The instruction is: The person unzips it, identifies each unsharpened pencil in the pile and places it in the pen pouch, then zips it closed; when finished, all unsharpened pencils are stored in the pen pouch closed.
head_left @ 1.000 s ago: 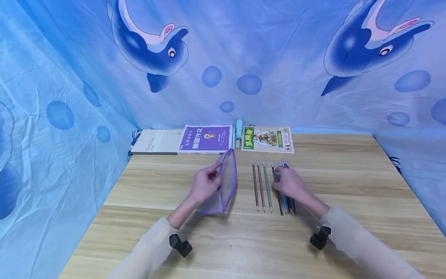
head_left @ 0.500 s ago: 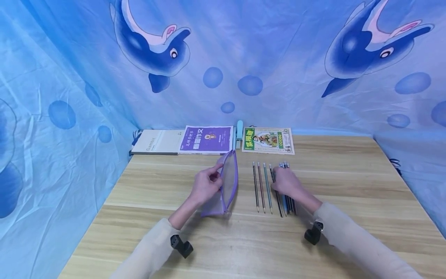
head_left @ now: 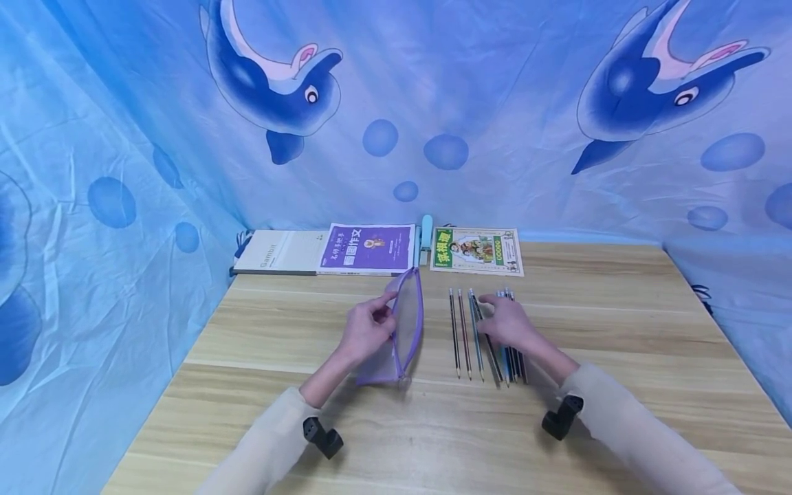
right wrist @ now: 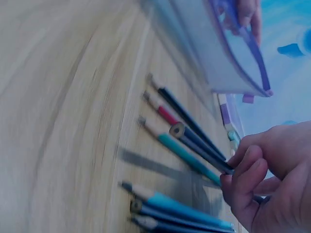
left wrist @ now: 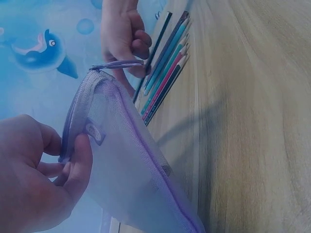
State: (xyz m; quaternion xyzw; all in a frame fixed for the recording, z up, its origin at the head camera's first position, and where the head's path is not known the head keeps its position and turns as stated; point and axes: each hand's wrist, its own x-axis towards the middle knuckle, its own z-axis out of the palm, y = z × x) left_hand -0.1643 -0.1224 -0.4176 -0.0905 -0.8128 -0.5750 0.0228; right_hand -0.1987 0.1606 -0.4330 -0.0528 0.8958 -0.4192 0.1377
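Behind and to the left of a purple mesh pouch (head_left: 406, 323), a pale book (head_left: 278, 253) and a purple-covered book (head_left: 370, 249) lie side by side along the far edge of the surface (head_left: 594, 295), apparently set back to give both hands room. A left hand (head_left: 365, 331) pinches the pouch's left zipper edge between thumb and fingers, most likely because the limp mesh would otherwise sag shut; its mouth gapes toward the right. Just behind the pouch and slightly to its right lies a light-blue object (head_left: 426, 232), too small to identify. Right of the pouch, three pencils (head_left: 464, 337) rest spaced in a row, presumably so each can be picked up singly, while an illustrated booklet (head_left: 476, 250) lies behind them. Farther right of the pouch, a right hand (head_left: 509, 322) pinches a dark pencil (right wrist: 203, 149) between thumb and fingers, its near end lifted clear and casting a shadow. Farthest right of the pouch, partly hidden by that hand, the remaining pencils (right wrist: 187, 212) lie bunched closely, seemingly a pile being sorted.
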